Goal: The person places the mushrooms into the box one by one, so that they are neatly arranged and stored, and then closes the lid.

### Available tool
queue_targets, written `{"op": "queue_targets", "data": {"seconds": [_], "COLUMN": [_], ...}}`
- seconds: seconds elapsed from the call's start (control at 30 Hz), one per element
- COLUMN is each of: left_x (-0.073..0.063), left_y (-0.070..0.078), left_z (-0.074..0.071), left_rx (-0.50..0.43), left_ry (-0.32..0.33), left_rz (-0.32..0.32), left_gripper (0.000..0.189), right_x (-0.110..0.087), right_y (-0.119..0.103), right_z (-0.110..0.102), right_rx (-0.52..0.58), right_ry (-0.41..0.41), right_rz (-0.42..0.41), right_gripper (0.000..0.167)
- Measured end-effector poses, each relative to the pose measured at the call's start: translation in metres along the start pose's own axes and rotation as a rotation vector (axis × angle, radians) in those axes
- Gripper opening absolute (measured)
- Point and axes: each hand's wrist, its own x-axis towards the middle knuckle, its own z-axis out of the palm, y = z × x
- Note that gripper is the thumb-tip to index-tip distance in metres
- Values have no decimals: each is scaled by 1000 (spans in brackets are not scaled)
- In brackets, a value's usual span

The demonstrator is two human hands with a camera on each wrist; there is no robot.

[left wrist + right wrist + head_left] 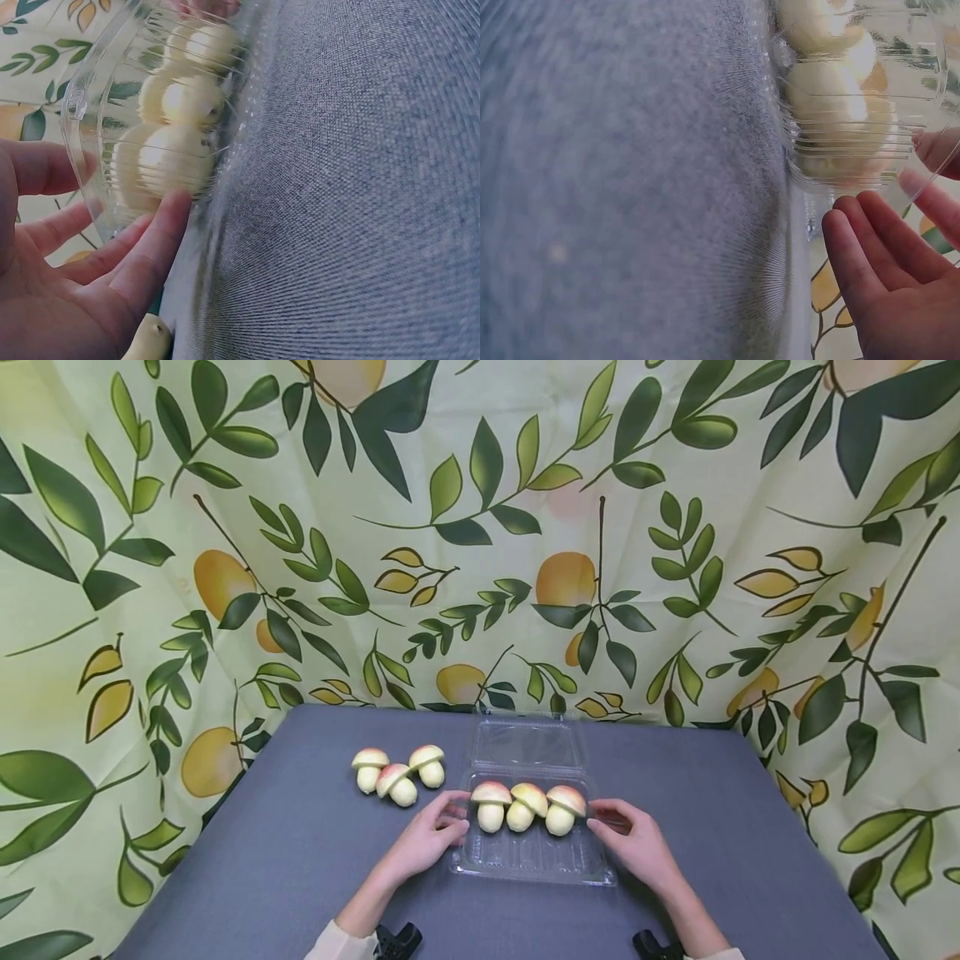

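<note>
I'm touching a clear container [534,862] on the desk [300,868]
My left fingers [151,256] are resting loosely extended at its nine o'clock, my right fingers [853,256] at three; three mushrooms [528,798] are sitting inside, three loose mushrooms [403,792] toward ten.

You have six cream, mushroom-shaped pieces with red-and-yellow-blushed caps in all. Three of these mushroom-shaped pieces [526,807] are in one clear, ridged plastic container [532,860], which has one clear, hinged plastic lid [528,743]. The other three mushroom-shaped pieces [397,785] make one group on the bare part of one grey-blue, cloth-textured surface [300,860]. Each of the six shows one cap and one rounded stem.

You have two sets of bare fingers at the container, one set of left fingers [150,251] and one set of right fingers [851,251]. You also have two pale sleeves [341,941], one on each arm, and two black wrist-worn devices [401,941], one per wrist.
</note>
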Motion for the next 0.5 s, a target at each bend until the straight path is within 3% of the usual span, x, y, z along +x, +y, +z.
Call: {"op": "queue_targets", "data": {"seconds": [0.3,0.5], "left_x": [-1,0], "left_y": [1,2], "left_z": [1,-3], "left_rx": [19,149], "left_ry": [21,49], "left_rz": [10,33], "left_gripper": [42,41], "right_x": [-3,-1], "right_y": [1,1], "right_z": [1,0], "right_rx": [17,27], "right_ry": [6,-5], "right_rz": [-19,-4], "right_gripper": [29,29]}}
